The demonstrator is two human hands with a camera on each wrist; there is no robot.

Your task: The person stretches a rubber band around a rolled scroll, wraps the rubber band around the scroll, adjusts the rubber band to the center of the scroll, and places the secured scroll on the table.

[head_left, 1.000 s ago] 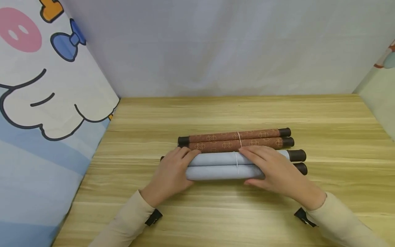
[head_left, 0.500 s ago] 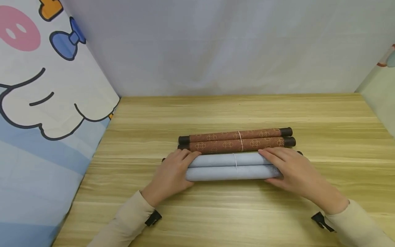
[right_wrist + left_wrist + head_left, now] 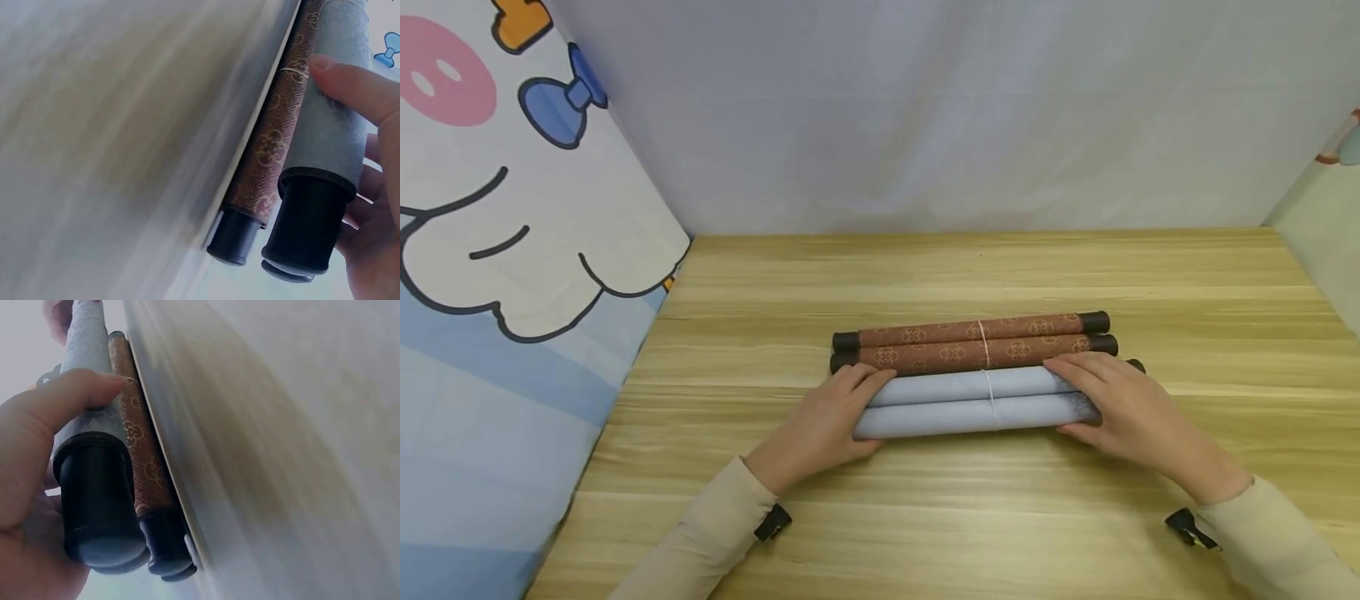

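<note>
A pair of pale grey-blue scrolls [image 3: 947, 400] lies side by side, bound by a thin white band [image 3: 990, 398]. My left hand [image 3: 820, 425] grips their left end, with the thumb on the near side and the fingers over the top. At their right end my right hand [image 3: 1127, 408] holds them the same way. A black end knob [image 3: 100, 500] shows below the thumb in the left wrist view. Just behind lie two brown patterned scrolls [image 3: 958, 350], also banded, with black knobs [image 3: 1095, 322]. In the wrist views the grey pair appears raised off the table.
A wood-grain table [image 3: 925, 517] extends around the scrolls. Behind it hangs a plain pale curtain [image 3: 925, 117]. A cartoon-printed cloth [image 3: 550, 267] borders the left side, and another pale cloth [image 3: 1326, 225] the right.
My right hand has slid rightward along the grey scrolls to cover their right end. The grey pair has shifted slightly right, its band with it. The brown scrolls stay in place.
</note>
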